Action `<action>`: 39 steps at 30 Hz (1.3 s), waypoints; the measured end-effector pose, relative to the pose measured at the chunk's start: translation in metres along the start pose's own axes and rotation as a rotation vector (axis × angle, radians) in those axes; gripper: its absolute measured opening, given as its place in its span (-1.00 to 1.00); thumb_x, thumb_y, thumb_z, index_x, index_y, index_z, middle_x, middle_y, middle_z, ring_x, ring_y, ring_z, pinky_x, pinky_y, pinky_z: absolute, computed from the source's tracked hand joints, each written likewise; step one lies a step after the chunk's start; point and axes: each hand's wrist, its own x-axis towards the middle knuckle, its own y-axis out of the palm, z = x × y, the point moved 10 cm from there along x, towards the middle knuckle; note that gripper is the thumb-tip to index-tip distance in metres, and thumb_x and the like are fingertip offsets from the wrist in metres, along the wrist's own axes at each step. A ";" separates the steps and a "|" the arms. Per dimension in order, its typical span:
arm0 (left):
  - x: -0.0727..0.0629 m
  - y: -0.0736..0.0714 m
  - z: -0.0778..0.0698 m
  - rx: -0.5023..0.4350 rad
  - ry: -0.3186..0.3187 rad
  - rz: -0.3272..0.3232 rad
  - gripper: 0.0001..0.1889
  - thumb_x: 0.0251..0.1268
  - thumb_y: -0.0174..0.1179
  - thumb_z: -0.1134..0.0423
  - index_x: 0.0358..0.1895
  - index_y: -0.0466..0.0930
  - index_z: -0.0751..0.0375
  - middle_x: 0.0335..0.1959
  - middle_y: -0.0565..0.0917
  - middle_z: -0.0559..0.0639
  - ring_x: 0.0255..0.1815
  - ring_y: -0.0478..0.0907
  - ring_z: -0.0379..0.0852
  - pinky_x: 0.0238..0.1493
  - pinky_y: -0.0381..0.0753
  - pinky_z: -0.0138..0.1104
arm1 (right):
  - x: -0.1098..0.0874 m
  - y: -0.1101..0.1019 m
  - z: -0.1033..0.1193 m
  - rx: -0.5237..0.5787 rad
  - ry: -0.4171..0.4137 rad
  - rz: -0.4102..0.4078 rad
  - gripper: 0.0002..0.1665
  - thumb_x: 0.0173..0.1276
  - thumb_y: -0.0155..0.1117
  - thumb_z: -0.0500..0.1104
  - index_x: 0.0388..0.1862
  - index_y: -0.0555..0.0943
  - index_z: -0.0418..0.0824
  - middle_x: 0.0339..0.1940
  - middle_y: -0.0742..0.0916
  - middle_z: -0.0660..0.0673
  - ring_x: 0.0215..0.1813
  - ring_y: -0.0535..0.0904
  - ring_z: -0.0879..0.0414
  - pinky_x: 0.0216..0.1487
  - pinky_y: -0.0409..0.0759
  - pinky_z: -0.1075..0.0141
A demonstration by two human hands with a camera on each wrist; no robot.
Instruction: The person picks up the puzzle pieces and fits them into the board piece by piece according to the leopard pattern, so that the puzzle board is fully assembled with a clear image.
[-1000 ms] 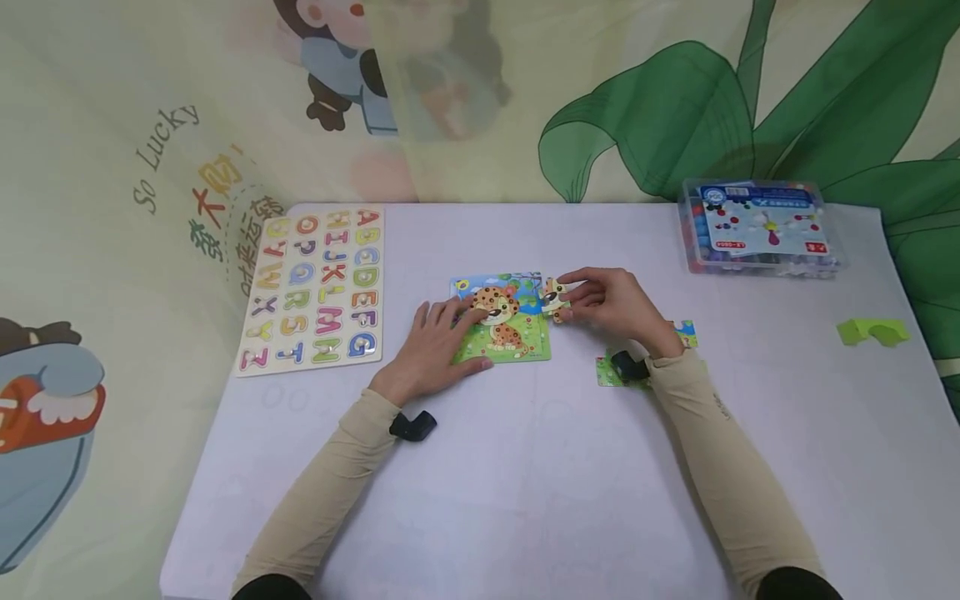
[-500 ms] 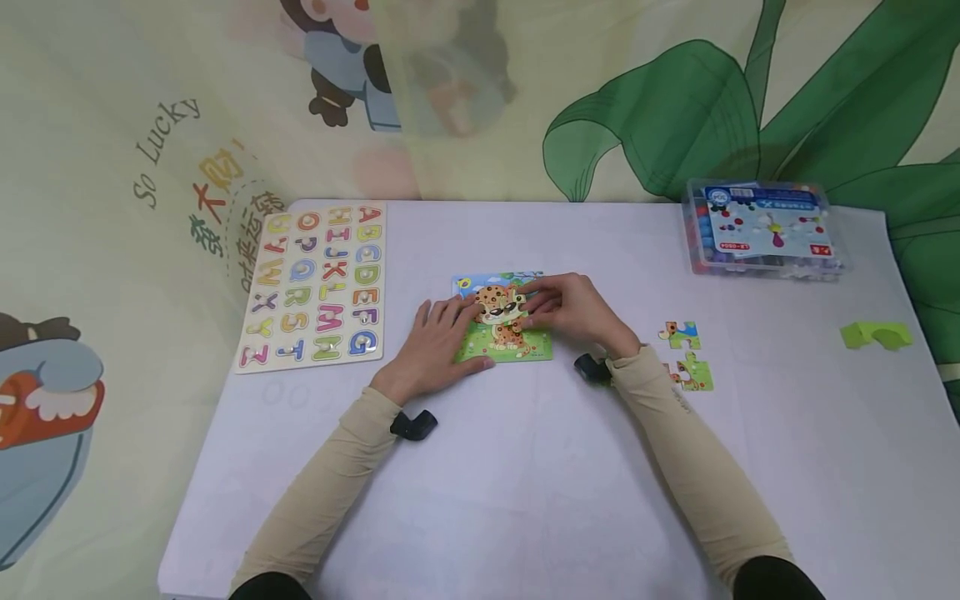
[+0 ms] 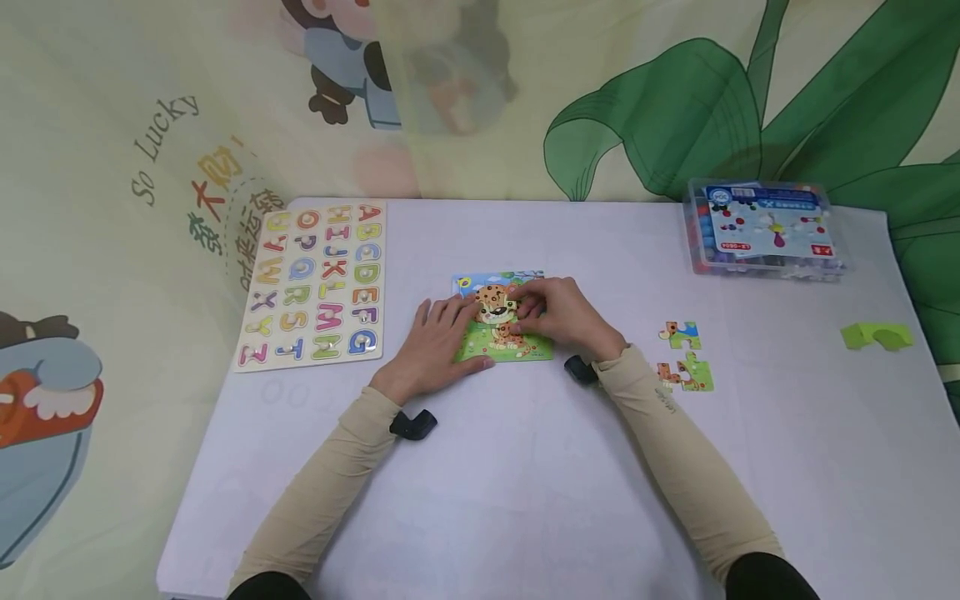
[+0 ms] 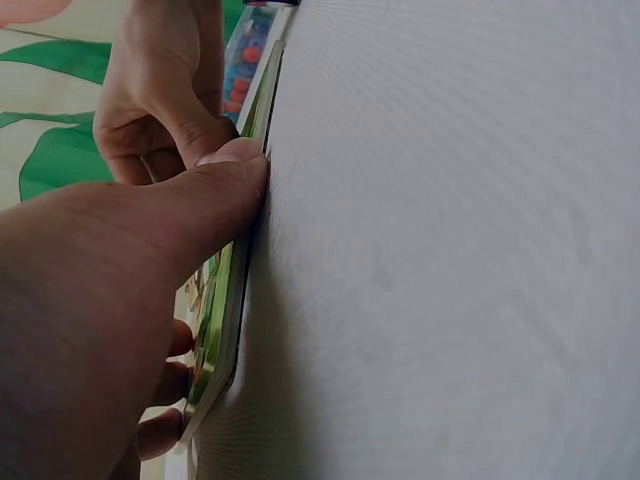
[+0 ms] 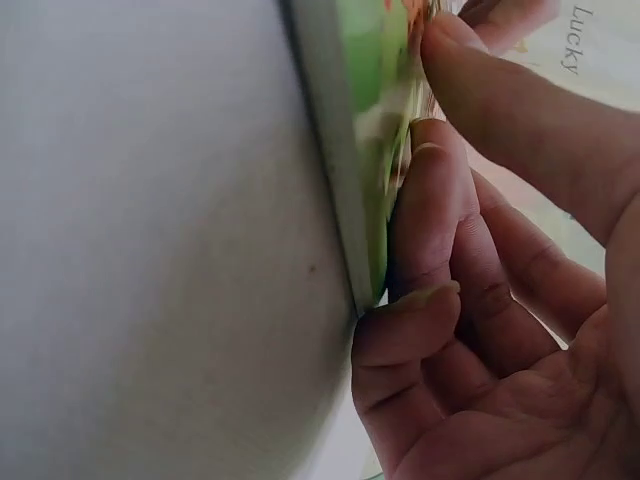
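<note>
A leopard jigsaw puzzle [image 3: 472,343] with a green and blue picture lies flat on the table. My left hand [image 3: 431,346] rests on its left side, fingers fairly straight on the picture and thumb along the near edge; the left wrist view shows that thumb [image 4: 215,205] against the board's rim. From the right, my right hand [image 3: 564,312] reaches over the puzzle and pinches a puzzle piece beside the leopard's face, low against the board. Most of that piece is hidden by the fingers. In the right wrist view the curled fingers [image 5: 425,215] touch the board's edge [image 5: 345,200].
Loose puzzle pieces lie to the right, one [image 3: 681,335] farther back and others [image 3: 693,372] nearer. An alphabet board [image 3: 315,287] lies at the left. A clear plastic case [image 3: 768,229] stands at the back right, and a green block [image 3: 876,335] lies near the right edge.
My right hand has carried the puzzle piece leftward from beside the puzzle onto it, then settled slightly lower. The loose pieces at the right have come into fuller view. My left hand stays put.
</note>
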 end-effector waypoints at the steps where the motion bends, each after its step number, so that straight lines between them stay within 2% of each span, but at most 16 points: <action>1: 0.000 0.000 0.000 -0.002 0.000 0.001 -0.07 0.47 0.23 -0.30 0.68 0.13 0.15 0.70 0.17 0.15 0.59 0.20 0.23 0.69 -0.04 0.26 | 0.000 0.000 0.001 -0.002 -0.001 0.002 -0.43 0.16 0.71 -0.24 0.14 0.73 -0.35 -0.30 0.82 -0.12 -0.29 0.73 0.12 -0.17 0.68 0.37; 6: 0.000 0.000 -0.001 -0.002 0.006 -0.004 -0.12 0.47 0.23 -0.29 0.69 0.14 0.02 0.70 0.19 0.15 0.58 0.21 0.23 0.68 -0.03 0.28 | 0.001 0.001 0.003 -0.040 -0.003 0.006 -0.43 0.16 0.72 -0.22 0.14 0.73 -0.35 -0.30 0.81 -0.13 -0.29 0.72 0.11 -0.18 0.69 0.35; 12: 0.000 0.001 -0.001 0.015 0.014 0.000 -0.17 0.49 0.20 -0.30 0.68 0.18 -0.11 0.68 0.20 0.17 0.58 0.21 0.25 0.67 -0.02 0.29 | 0.002 0.002 0.004 -0.051 -0.001 0.010 -0.43 0.16 0.72 -0.21 0.13 0.73 -0.33 -0.27 0.82 -0.13 -0.25 0.74 0.07 -0.11 0.73 0.23; 17: 0.000 0.001 -0.001 0.024 0.018 0.008 -0.17 0.49 0.19 -0.31 0.70 0.18 -0.12 0.68 0.20 0.18 0.57 0.21 0.25 0.66 -0.02 0.29 | 0.002 0.002 0.004 -0.048 0.006 0.016 -0.49 0.18 0.71 -0.20 0.09 0.75 -0.32 -0.26 0.83 -0.14 -0.24 0.74 0.06 -0.10 0.74 0.19; 39: 0.001 0.002 -0.002 0.014 0.003 0.044 -0.17 0.52 0.17 -0.30 0.72 0.14 -0.14 0.71 0.14 0.16 0.64 0.14 0.24 0.68 -0.09 0.30 | 0.004 0.000 0.004 -0.046 0.009 0.044 -0.56 0.22 0.67 -0.21 0.04 0.76 -0.31 -0.29 0.82 -0.12 -0.26 0.73 0.07 -0.15 0.72 0.25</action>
